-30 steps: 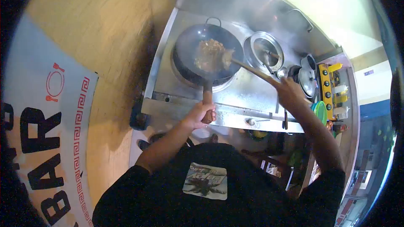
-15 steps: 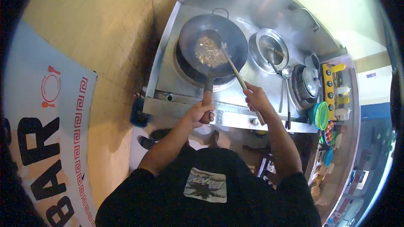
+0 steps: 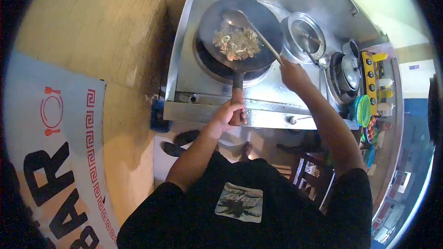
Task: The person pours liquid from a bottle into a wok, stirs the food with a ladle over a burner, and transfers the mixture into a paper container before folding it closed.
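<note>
The left hand [image 3: 230,110] is closed round the long handle of the wok [image 3: 217,14], which sits tilted over the burner ring [image 3: 210,67]. The right hand [image 3: 293,74] is wrapped about the near end of a ladle [image 3: 257,36] whose bowl lies at the wok's far side. The food [image 3: 235,44], a browned and well-mixed heap, lies in the middle of the wok; it looks far along in cooking, though blur hides the detail, and nothing is dished out. On the steel tabletop [image 3: 277,97] to the right stand a round metal basin [image 3: 304,37], lidded pots [image 3: 348,71] and green lids [image 3: 364,110], all clear of both arms.
</note>
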Motion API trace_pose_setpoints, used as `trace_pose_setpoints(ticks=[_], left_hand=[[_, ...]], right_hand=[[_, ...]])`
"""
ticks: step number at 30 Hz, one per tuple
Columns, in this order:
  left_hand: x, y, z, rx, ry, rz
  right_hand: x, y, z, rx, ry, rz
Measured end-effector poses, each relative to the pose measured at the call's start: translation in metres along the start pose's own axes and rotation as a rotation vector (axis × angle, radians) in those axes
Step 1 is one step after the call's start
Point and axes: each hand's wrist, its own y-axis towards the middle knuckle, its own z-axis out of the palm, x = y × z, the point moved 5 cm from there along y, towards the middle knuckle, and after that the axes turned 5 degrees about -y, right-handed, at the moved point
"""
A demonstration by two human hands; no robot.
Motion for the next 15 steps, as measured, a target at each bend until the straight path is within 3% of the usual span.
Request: trace_pose_setpoints(ticks=[2,5,7,8,13,15], left_hand=[[-0.002,0.003,-0.001,-0.031,0.035,-0.063],[-0.012,0.013,-0.004,-0.103,0.07,-0.165],[-0.004,0.018,-0.012,-0.071,0.276,-0.157],[-0.004,0.022,-0.007,-0.022,0.465,-0.127],[0.021,-0.036,0.042,-0.076,0.465,-0.139],[0.04,-0.058,0.066,-0.06,0.591,-0.12]], right_hand=[[0.029,0.0,-0.012,0.187,-0.176,0.113],[0.058,-0.067,-0.047,0.355,-0.426,-0.005],[0.031,-0.092,-0.042,0.395,-0.411,0.068],[0.011,-0.09,-0.032,0.31,-0.322,0.124],[-0.017,-0.129,-0.072,0.077,-0.163,0.281],[-0.032,-0.167,-0.09,-0.134,-0.108,0.317]])
